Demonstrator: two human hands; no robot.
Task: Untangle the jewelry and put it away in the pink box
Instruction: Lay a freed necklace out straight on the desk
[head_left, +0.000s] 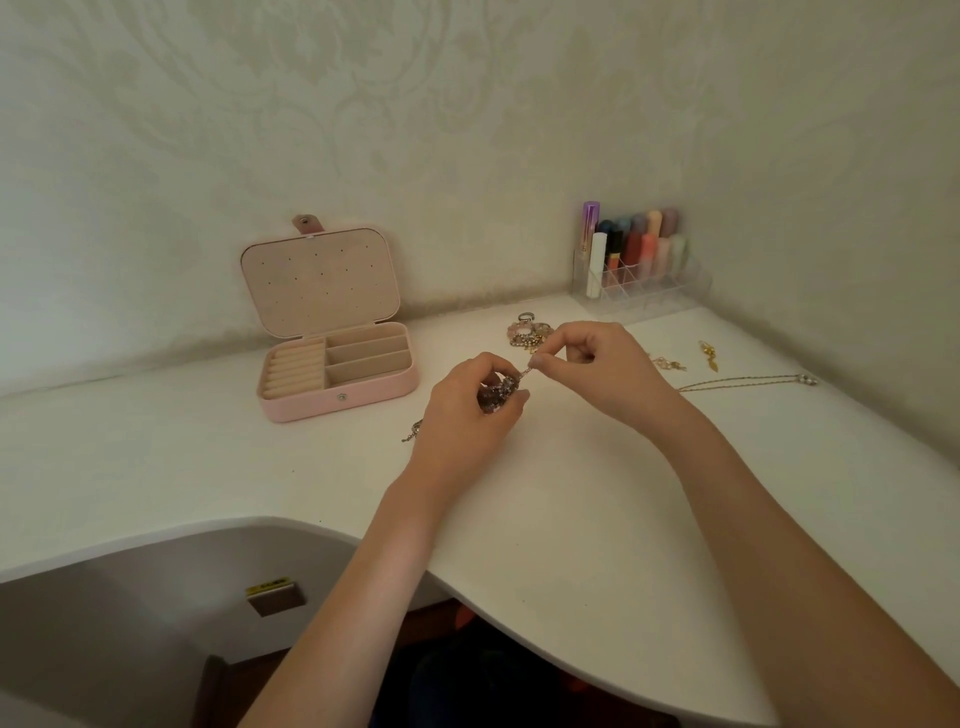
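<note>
Early stage: left hand (467, 402) cups a dark tangled jewelry cluster (496, 395), right hand (587, 358) pinching apparently its chain; open pink hinged box (337, 364), at ten o'clock, holds nothing visible.

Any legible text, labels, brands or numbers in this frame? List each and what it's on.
None can be read.
Yellow tag under the desk edge: dark marks on it, too blurred to read.
Cosmetic tubes in the clear organizer: no print legible; too small.
Pink box: no lettering, only snap buttons and holes in the lid lining.
Jewelry tangle in the left hand and right hand: no engraving visible.
</note>
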